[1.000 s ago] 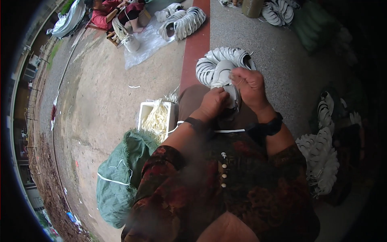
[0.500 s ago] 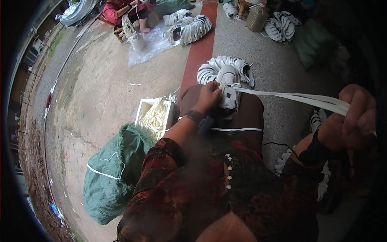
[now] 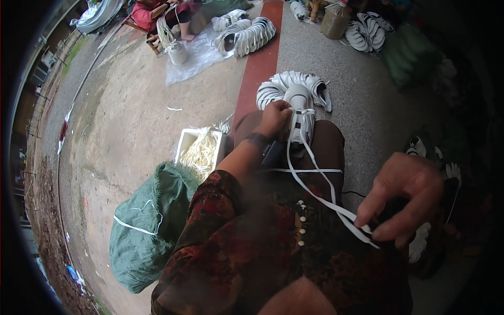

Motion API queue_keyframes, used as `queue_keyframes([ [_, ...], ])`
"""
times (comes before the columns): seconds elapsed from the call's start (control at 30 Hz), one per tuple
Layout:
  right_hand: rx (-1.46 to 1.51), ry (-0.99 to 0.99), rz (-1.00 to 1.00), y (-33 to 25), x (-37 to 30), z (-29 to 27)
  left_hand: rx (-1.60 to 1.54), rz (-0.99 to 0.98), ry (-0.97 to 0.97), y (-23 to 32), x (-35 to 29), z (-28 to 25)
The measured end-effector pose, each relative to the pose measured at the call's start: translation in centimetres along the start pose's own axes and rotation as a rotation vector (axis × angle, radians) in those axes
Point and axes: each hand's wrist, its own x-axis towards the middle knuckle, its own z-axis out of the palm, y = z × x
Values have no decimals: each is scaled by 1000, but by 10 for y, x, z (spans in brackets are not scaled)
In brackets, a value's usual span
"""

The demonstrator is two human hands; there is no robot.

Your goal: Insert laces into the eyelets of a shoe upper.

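A white shoe upper point(image 3: 303, 125) with dark patches rests on my knees, laced with flat white shoelaces. My left hand point(image 3: 275, 116) is closed in a pinch at the upper's left edge, near its tongue. From the upper, two slack strands of white shoelace point(image 3: 315, 181) curve down and to the right across my lap. Near their loose ends is my right hand point(image 3: 407, 194), fingers curled, with the lace between its fingertips; the grip looks loose. Just beyond the knees, a curved row of nested white shoe uppers point(image 3: 294, 81) lies on the floor.
A white box of cream laces point(image 3: 202, 149) and a stuffed green sack point(image 3: 139, 236) stand at my left. Ahead, a seated person point(image 3: 149, 16) works beside more stacked uppers point(image 3: 254, 37). A large bottle point(image 3: 335, 21) and another green sack point(image 3: 409, 55) are at far right.
My right hand has come in from the far right, down toward my lap. The shoelaces, taut before, now hang slack. My left hand has stayed at the upper, which has turned slightly.
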Motion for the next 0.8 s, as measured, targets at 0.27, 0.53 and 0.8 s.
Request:
queue_keyframes([
  [0.27,-212,1154,653,218,-53,3,-183,-58,-87,22,-2,-3],
  [0.53,-490,1589,575,337,-50,17,-299,-207,-209,14,3,-8],
  [0.8,67,1477,443,327,-51,6,-226,-148,-328,6,12,-19],
])
